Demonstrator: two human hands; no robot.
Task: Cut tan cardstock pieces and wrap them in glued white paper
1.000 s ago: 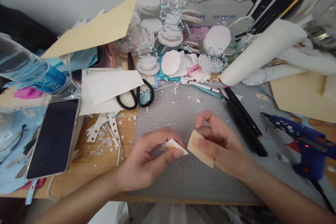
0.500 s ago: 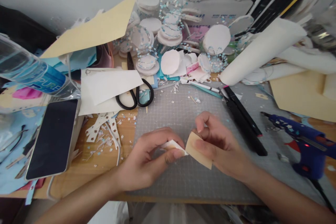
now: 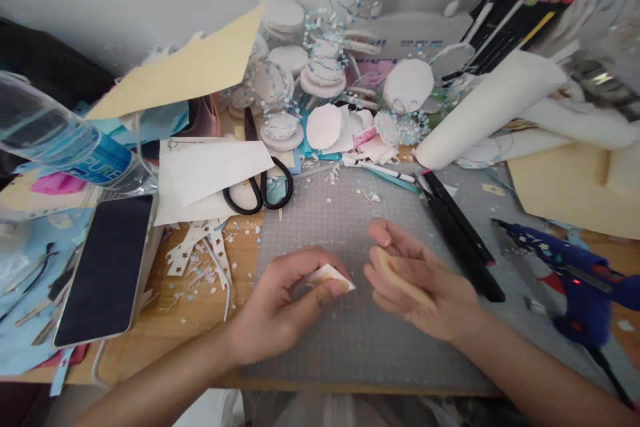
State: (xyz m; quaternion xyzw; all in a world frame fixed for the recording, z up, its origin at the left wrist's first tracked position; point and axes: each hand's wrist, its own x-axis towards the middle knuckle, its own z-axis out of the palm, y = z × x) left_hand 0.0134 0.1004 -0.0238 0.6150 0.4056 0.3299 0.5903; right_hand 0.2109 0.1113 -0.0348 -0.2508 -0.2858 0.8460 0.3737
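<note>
My left hand (image 3: 280, 310) pinches a small folded piece of white paper (image 3: 326, 273) between thumb and fingers, its pointed end facing right. To its right, my right hand (image 3: 440, 293) is closed on a small cream paper piece (image 3: 406, 283), which lies along the fingers and shows nearly edge-on. A gap separates the two hands, and both are above the grey cutting mat (image 3: 320, 360). Part of the white paper is hidden behind the left fingers.
Black-handled scissors (image 3: 277, 195) lie partly under white paper sheets (image 3: 210, 170). A black pen (image 3: 457, 217) and a blue glue gun (image 3: 583, 287) lie at right. A phone (image 3: 105, 267) and water bottle (image 3: 107, 160) are at left. White paper discs (image 3: 325, 127) crowd the back.
My right hand has drawn away to the right from the left hand, and the cream paper has turned edge-on in its fingers. My left hand still pinches the white paper. The view has shifted slightly.
</note>
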